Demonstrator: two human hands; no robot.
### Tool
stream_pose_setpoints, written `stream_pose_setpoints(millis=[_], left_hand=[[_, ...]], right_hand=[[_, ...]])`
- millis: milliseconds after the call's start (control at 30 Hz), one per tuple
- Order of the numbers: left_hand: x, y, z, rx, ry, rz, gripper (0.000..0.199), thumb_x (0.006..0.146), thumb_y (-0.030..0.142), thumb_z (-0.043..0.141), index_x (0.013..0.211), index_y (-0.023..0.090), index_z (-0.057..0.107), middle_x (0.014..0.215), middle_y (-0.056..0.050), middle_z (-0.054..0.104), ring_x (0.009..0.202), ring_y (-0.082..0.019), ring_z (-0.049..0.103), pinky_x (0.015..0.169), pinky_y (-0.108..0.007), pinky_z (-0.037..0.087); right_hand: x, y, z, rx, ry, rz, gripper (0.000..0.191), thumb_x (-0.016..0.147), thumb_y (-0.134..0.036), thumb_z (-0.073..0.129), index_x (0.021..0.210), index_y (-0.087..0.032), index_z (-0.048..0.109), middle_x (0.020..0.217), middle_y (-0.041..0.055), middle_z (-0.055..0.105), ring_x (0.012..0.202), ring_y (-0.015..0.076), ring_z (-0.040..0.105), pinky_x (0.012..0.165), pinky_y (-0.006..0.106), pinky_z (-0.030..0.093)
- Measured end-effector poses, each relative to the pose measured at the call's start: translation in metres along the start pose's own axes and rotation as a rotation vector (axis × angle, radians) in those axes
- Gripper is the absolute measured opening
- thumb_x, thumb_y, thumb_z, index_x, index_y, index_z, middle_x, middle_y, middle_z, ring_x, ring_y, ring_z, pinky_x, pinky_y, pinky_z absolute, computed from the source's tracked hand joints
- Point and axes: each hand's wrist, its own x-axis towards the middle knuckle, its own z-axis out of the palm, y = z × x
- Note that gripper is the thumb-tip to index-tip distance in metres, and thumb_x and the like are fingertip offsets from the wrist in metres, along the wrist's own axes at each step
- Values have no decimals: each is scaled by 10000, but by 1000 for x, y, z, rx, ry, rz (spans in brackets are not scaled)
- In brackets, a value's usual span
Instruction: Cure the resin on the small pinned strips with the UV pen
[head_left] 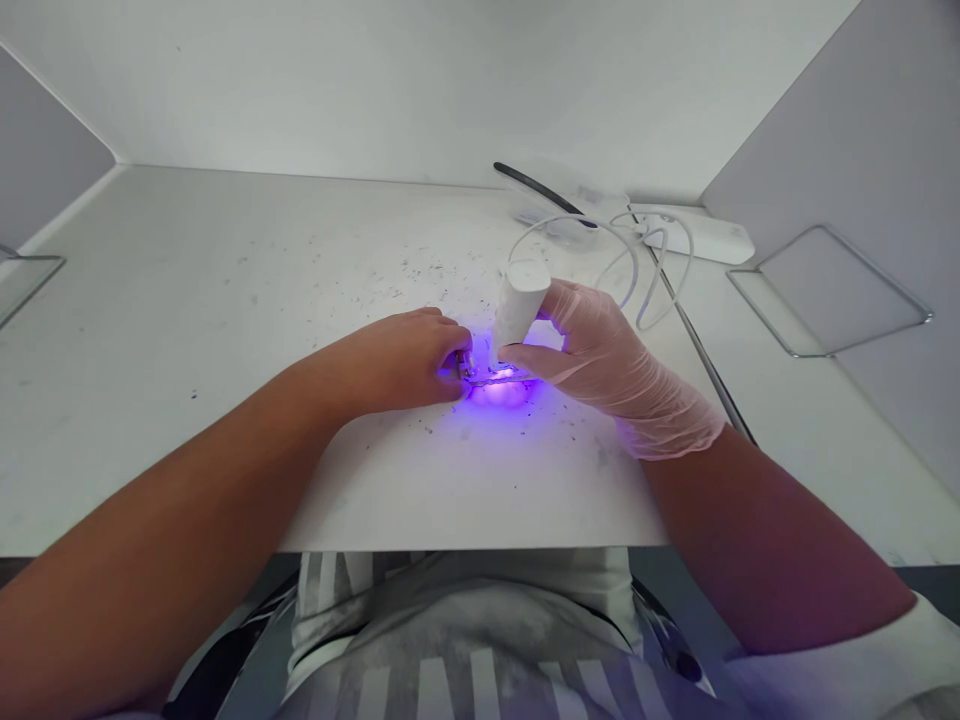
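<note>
My right hand (592, 350), in a thin translucent glove, is wrapped round an upright white handheld lamp (523, 295). Violet light shines from the lamp's lower end onto a small strip-like item (499, 379) just above the table. Bare and closed, my left hand (420, 358) pinches a small shiny metal piece (465, 365) at the left end of that strip. Glare and my fingers hide the details of both small items.
Dark specks dot the white table (225, 350). Behind my right hand lie a black curved strip (544, 192), clear plastic bags (559, 225), a white box (701, 238) and a looped cable (634, 265). A wire frame (829, 290) stands at the right wall.
</note>
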Motion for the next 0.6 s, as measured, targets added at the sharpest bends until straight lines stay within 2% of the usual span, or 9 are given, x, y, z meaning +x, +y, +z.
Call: stream_pose_setpoints(millis=[600], left_hand=[[0,-3,1,-7,6,26,196,883,404,638,842,212,643,829,-34,664,783,-183,567,678,-338,403]], right_hand=[[1,-3,0,2,-7,29,126,829,-304,724,889,-197,695,872,34,699,785,199,670,743,374,505]])
